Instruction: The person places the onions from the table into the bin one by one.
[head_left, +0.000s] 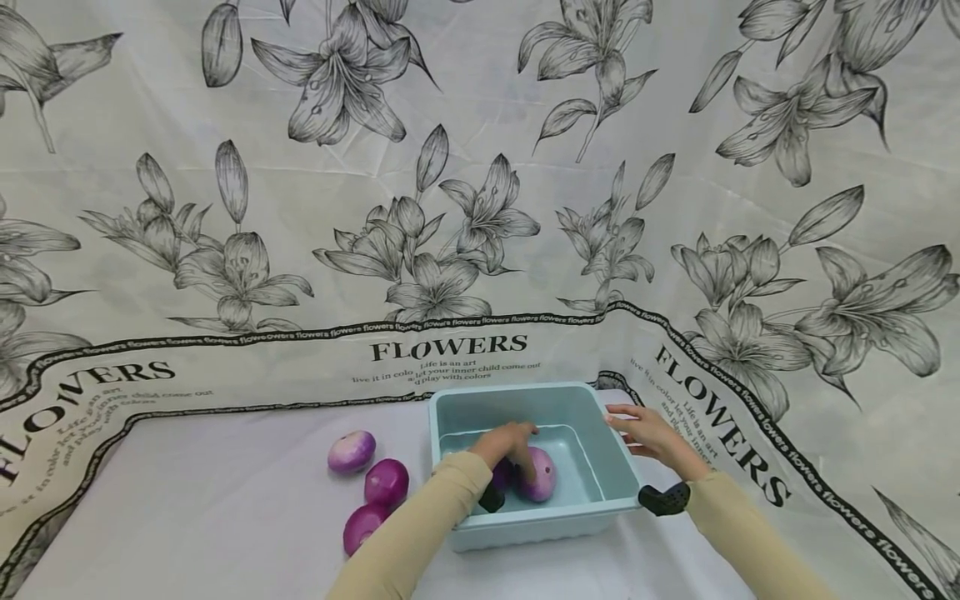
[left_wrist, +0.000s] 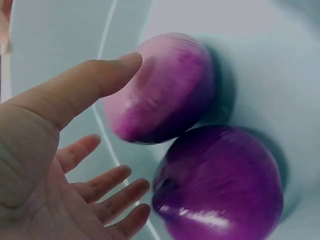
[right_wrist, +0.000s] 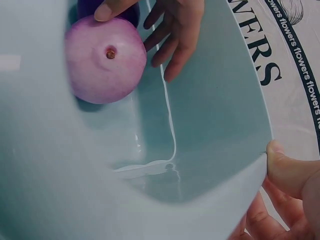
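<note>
Left hand [head_left: 515, 444] was inside the light-blue rectangular plastic basin [head_left: 536, 535], fingers loosely extended, not gripping; in the left wrist view its thumb overlapped the pale pink-purple round onion [head_left: 545, 479], contact unclear. That onion sat on the basin floor right beside a glossy dark-purple round onion [left_wrist: 222, 185]. Right hand [head_left: 651, 433] pinched the basin's right-side rim. Three purple-toned rounded onions [head_left: 387, 483] lay left of it on white cloth [head_left: 225, 500].

Left hand [left_wrist: 35, 150] beside two purple onions [left_wrist: 220, 185]
</note>
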